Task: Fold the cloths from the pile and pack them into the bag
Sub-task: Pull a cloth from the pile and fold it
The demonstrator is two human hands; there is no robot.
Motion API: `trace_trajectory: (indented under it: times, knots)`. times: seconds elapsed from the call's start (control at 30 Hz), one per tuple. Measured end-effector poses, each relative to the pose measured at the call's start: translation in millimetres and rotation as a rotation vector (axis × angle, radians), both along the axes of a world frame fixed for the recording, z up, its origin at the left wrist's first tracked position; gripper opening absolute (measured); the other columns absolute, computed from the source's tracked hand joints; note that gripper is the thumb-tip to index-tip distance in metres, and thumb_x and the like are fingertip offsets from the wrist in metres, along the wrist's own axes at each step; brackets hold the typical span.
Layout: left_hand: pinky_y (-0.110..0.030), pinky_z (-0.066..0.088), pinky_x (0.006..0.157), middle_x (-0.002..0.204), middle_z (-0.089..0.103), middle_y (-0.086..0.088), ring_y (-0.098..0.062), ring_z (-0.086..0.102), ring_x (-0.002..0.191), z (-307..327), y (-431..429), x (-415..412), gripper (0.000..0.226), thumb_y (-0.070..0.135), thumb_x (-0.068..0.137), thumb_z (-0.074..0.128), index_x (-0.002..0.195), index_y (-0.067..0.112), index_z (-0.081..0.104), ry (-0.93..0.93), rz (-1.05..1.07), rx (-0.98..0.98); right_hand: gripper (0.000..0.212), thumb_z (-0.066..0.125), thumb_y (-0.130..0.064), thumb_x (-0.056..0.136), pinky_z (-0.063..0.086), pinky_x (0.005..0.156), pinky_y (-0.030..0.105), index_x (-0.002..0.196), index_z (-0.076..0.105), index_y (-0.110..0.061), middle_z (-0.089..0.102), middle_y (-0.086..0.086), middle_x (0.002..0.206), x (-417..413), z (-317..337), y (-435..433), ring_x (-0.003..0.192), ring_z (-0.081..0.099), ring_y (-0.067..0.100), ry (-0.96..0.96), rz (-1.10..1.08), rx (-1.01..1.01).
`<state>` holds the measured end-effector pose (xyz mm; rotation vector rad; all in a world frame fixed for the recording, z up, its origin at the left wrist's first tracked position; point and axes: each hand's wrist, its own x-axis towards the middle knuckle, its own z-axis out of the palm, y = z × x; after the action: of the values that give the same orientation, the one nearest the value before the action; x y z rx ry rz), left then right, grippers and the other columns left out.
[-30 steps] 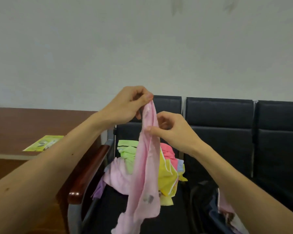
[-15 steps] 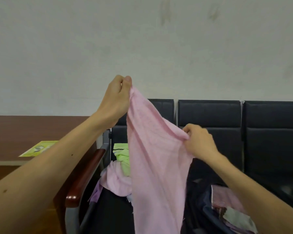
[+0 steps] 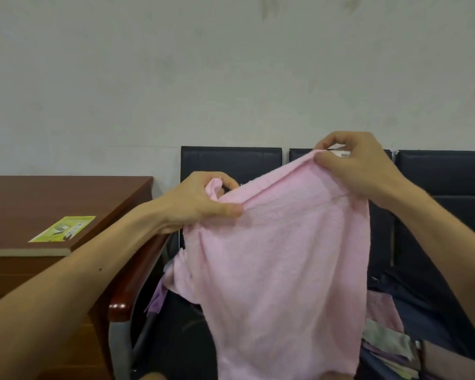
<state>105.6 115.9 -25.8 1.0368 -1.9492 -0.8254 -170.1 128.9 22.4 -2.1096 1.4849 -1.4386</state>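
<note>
Pink cloth [image 3: 280,270] up in the air now, spread wide in front of the row of dark chairs [image 3: 231,163], its top edge running uphill from left to right and the rest hanging down in one soft, fuzzy sheet with loose wrinkles. The left hand [image 3: 200,201] pinches the lower left corner, a little bunch of fabric poking up between thumb and fingers. The right hand [image 3: 351,165] pinches the higher right corner, fingers curled over the hem, a small white label just peeking out there. Half a second ago the left hand was the high one, holding its corner well above the chair backs, while the right gripped lower down at the edge; now that has flipped, left dropped, right lifted, and the cloth is opened out far broader than the narrow drape it was. Behind the sheet, a scrap of the pile [image 3: 157,300] shows purple at the seat's left, the greens hidden now. At lower right the dark bag [image 3: 412,311] sits open with folded cloths inside. A green leaflet [image 3: 63,229] lies on the wooden desk [image 3: 39,198] at left.
</note>
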Motion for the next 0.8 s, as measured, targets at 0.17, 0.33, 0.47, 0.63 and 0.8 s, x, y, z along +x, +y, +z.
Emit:
trace_trajectory:
  times: [0.17,0.33,0.47,0.63,0.8]
  knots:
    - [-0.038,0.054,0.069,0.085,0.069,-0.022,-0.04,0.065,0.081,-11,0,17,0.039,0.032,0.076,0.085,0.084,-0.002,0.069,-0.265,0.023,-0.008,0.021,0.085,-0.036,0.069,0.044,0.063,0.012,0.078,0.069,-0.026,0.069,-0.016,0.077,-1,0,8,0.072,0.061,-0.006,0.295,0.109,0.094]
    - [-0.029,0.054,0.068,0.079,0.074,-0.011,-0.021,0.07,0.074,-24,3,37,0.018,0.029,0.084,0.074,0.077,0.012,0.076,-0.167,0.052,0.131,0.007,0.072,-0.029,0.085,0.044,0.069,0.021,0.082,0.067,-0.031,0.066,-0.02,0.085,-10,-19,7,0.083,0.06,-0.003,0.506,0.055,0.04]
    - [-0.024,0.051,0.062,0.074,0.072,-0.003,-0.014,0.067,0.069,-44,4,56,0.018,0.036,0.071,0.079,0.069,0.018,0.077,-0.051,0.109,0.193,0.004,0.066,-0.03,0.091,0.04,0.067,0.015,0.093,0.067,-0.034,0.061,-0.022,0.093,-26,-51,-1,0.084,0.055,-0.005,0.587,0.003,0.182]
    - [-0.015,0.054,0.057,0.081,0.074,0.016,-0.002,0.07,0.08,-86,5,56,0.023,0.033,0.079,0.075,0.099,0.023,0.072,0.051,0.2,0.286,0.014,0.064,-0.012,0.087,0.043,0.064,0.022,0.097,0.062,-0.022,0.061,-0.007,0.092,-19,-103,-3,0.081,0.056,0.005,0.306,-0.085,0.249]
    - [-0.03,0.06,0.064,0.093,0.076,-0.004,-0.025,0.073,0.086,-137,6,59,0.022,0.029,0.089,0.067,0.103,0.014,0.074,0.275,0.327,0.361,0.016,0.064,-0.015,0.09,0.045,0.061,0.035,0.081,0.065,-0.002,0.063,0.014,0.072,-15,-164,-4,0.065,0.057,0.025,-0.057,-0.08,0.544]
